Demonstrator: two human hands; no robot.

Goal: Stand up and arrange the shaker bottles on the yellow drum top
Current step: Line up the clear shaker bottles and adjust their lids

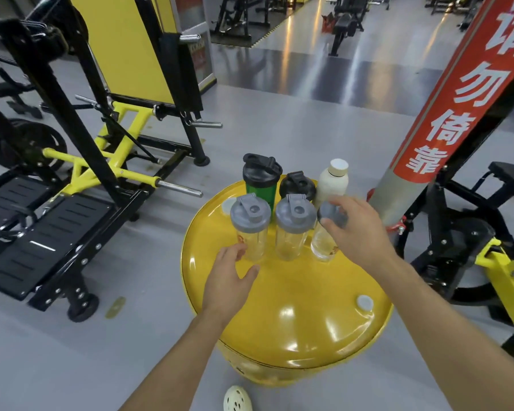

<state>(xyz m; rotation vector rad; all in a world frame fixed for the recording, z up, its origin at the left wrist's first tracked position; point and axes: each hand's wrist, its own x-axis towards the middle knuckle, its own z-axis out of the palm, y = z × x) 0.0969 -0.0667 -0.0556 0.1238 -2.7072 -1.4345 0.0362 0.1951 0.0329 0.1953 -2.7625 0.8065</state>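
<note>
All six bottles stand at the far side of the drum top (294, 315), in two rows. My right hand (356, 229) pinches the lid of the third clear bottle (324, 244), seemingly tilted. My left hand (229, 277) hangs open, empty. Only straightening remains.

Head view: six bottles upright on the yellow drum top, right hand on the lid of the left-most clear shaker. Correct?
Not quite. The head view shows the right hand on the gray lid of the right-most clear shaker, not the left-most one. The left-most clear shaker has the left hand beside its base. The rest holds: six bottles stand upright on the yellow drum top.
</note>
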